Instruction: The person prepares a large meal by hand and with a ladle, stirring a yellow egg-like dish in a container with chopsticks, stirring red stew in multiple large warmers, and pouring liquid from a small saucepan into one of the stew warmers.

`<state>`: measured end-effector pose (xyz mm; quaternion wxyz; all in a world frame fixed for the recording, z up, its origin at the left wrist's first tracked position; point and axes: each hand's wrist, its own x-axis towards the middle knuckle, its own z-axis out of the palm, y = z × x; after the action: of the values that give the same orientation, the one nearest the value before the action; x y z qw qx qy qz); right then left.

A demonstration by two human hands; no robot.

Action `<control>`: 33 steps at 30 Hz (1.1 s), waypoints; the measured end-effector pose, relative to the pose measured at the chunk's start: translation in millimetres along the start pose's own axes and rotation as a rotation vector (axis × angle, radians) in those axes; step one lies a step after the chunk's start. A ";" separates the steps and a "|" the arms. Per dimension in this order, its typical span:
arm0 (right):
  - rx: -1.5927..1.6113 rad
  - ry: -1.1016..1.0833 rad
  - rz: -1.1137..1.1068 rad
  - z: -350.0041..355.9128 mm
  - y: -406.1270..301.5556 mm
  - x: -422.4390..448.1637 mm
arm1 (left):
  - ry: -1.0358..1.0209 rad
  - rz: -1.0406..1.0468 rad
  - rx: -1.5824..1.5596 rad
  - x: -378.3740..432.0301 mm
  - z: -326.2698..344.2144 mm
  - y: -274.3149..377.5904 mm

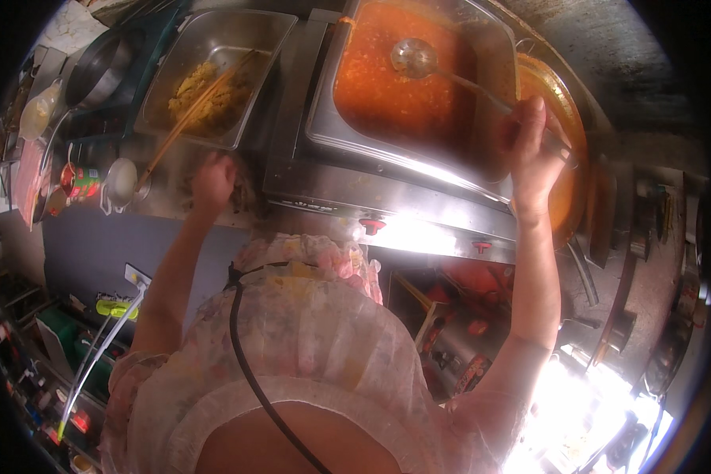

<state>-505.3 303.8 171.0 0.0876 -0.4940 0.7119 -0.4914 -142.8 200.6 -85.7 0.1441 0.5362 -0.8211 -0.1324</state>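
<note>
My right hand (533,157) is closed around the handle of a metal ladle (415,58). The ladle's bowl is over the orange-red soup (385,98), which fills a deep rectangular steel pan (415,160) set in a steel unit. My left hand (213,178), fingers curled, is at the near edge of a second steel pan (228,23); whether it holds anything cannot be told. Inside that pan lies a heap of yellow food (198,89), with long wooden chopsticks (181,127) leaning across it and out over the near rim.
Right of the soup pan stands a large round pot (560,195) of orange liquid. Red knobs (371,226) line the unit's front. At left are a dark pan (98,71), a white mug (120,181) and a green-and-red can (82,180). A squeegee-like tool (103,340) stands lower left.
</note>
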 end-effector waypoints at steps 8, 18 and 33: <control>-0.020 0.001 -0.009 2.0 4.3 -0.1 | 0.206 0.159 -0.101 17.2 -26.3 11.7; 0.039 0.039 0.056 0.4 1.0 2.6 | 0.207 0.155 -0.242 25.3 -83.9 54.2; 0.092 0.080 0.128 -3.9 13.0 8.0 | 0.382 0.447 -0.250 74.6 -135.7 103.4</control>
<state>-519.7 300.3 165.6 0.1128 -0.4229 0.7216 -0.5363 -207.2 163.8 85.2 0.3859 0.3357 -0.8541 -0.0942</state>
